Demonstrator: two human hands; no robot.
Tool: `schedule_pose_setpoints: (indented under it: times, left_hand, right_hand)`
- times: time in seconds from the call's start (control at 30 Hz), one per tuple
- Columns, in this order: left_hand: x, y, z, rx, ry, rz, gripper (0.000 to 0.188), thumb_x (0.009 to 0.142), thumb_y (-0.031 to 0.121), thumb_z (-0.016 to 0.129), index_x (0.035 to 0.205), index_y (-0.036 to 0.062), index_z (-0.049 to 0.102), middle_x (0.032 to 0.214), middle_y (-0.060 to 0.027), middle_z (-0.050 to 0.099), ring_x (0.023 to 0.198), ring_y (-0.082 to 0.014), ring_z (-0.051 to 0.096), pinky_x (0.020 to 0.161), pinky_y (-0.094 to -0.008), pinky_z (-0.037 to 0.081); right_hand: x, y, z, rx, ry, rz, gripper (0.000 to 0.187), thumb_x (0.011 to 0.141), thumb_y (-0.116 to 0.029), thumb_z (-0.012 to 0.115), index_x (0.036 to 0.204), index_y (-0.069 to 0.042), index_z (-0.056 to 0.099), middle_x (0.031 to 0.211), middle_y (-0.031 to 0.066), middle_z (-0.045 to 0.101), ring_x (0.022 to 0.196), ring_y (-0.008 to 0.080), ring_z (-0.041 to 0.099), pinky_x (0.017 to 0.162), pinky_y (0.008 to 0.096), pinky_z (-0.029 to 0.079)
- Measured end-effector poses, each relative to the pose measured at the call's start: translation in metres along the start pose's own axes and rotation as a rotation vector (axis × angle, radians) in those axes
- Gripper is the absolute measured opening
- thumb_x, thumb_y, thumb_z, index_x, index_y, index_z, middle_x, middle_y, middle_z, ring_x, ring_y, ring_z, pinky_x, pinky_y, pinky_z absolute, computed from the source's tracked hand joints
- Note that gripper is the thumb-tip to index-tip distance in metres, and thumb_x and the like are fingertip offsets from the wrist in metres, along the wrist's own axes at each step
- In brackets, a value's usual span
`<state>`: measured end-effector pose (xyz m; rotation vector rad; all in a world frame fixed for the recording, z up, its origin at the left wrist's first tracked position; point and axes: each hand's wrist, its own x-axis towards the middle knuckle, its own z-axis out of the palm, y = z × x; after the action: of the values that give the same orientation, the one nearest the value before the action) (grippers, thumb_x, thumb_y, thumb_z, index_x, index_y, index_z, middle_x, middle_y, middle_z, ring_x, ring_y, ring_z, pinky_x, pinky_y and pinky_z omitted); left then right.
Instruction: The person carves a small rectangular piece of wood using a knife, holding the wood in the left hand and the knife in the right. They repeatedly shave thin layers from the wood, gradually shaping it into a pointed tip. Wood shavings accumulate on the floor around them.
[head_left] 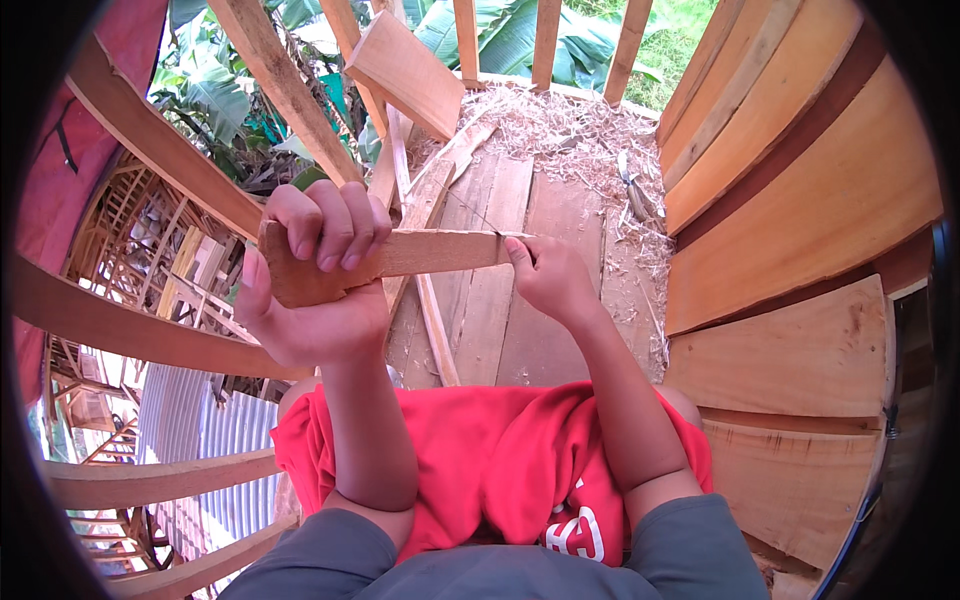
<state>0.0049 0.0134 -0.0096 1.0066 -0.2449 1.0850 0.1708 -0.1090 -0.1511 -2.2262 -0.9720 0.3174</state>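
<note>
A carved piece of wood (440, 252), broad and rounded at one end and narrow at the other, is held level above my lap. My left hand (325, 265) is closed around its broad end, fingers over the top and palm beneath. At the narrow end my right hand (552, 278) is closed, its thumb pressed against the wood. A thin dark line shows just beside that thumb; I cannot tell what it is. Red cloth (480, 430) covers my lap below both hands.
Curly wood shavings (570, 125) cover the far part of the plank floor (560, 330). Among them lies a curved knife-like tool (632, 185). A thick wood block (405, 75) and long sticks (437, 330) stand ahead. Slatted rails (150, 345) are at left, a board wall (790, 250) at right.
</note>
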Motion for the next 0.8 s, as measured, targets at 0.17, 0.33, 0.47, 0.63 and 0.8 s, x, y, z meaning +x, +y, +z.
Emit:
schedule_pose_setpoints:
  times: [0.17, 0.33, 0.47, 0.63, 0.8]
  left_hand:
    - [0.002, -0.006, 0.010, 0.037, 0.276, 0.099, 0.035, 0.081, 0.044, 0.048, 0.075, 0.0127, 0.032, 0.064, -0.0006, 0.030, 0.058, -0.0116, 0.028, 0.057, -0.0278, 0.025]
    - [0.003, -0.001, -0.009, 0.129, 0.390, 0.135, 0.033, 0.079, 0.042, 0.048, 0.075, 0.0125, 0.033, 0.065, -0.0002, 0.029, 0.059, -0.0119, 0.029, 0.057, -0.0270, 0.025]
    - [0.009, -0.003, -0.017, 0.145, 0.588, 0.170, 0.027, 0.082, 0.038, 0.043, 0.074, 0.0132, 0.034, 0.066, 0.0003, 0.029, 0.059, -0.0130, 0.029, 0.058, -0.0294, 0.027]
    - [0.008, -0.020, -0.029, 0.167, 0.744, 0.153, 0.025, 0.089, 0.034, 0.036, 0.077, 0.0131, 0.034, 0.070, -0.0016, 0.034, 0.063, -0.0153, 0.033, 0.063, -0.0341, 0.034]
    - [0.010, -0.036, -0.031, 0.047, 0.561, 0.111, 0.033, 0.092, 0.042, 0.040, 0.081, 0.0112, 0.037, 0.075, -0.0037, 0.036, 0.070, -0.0182, 0.035, 0.071, -0.0356, 0.034]
  right_hand:
    - [-0.003, 0.009, 0.026, 0.233, 0.179, -0.148, 0.039, 0.097, -0.034, 0.050, 0.080, 0.000, 0.062, 0.067, 0.0207, 0.061, 0.064, 0.0412, 0.060, 0.059, 0.0481, 0.045]
    - [-0.025, -0.039, 0.016, 0.112, 0.070, -0.173, 0.042, 0.096, -0.036, 0.049, 0.071, -0.004, 0.061, 0.060, 0.0203, 0.059, 0.059, 0.0405, 0.061, 0.055, 0.0501, 0.046]
    - [-0.027, -0.033, 0.021, 0.090, 0.062, -0.133, 0.040, 0.096, -0.034, 0.048, 0.073, -0.003, 0.057, 0.061, 0.0205, 0.058, 0.061, 0.0426, 0.059, 0.056, 0.0516, 0.045]
    - [-0.036, -0.031, 0.038, 0.108, 0.079, -0.106, 0.039, 0.097, -0.033, 0.046, 0.075, -0.001, 0.054, 0.063, 0.0222, 0.058, 0.064, 0.0448, 0.059, 0.059, 0.0538, 0.043]
    - [-0.016, -0.021, 0.017, 0.048, 0.026, 0.031, 0.040, 0.097, -0.035, 0.045, 0.081, -0.001, 0.059, 0.073, 0.0237, 0.063, 0.073, 0.0444, 0.062, 0.068, 0.0539, 0.048]
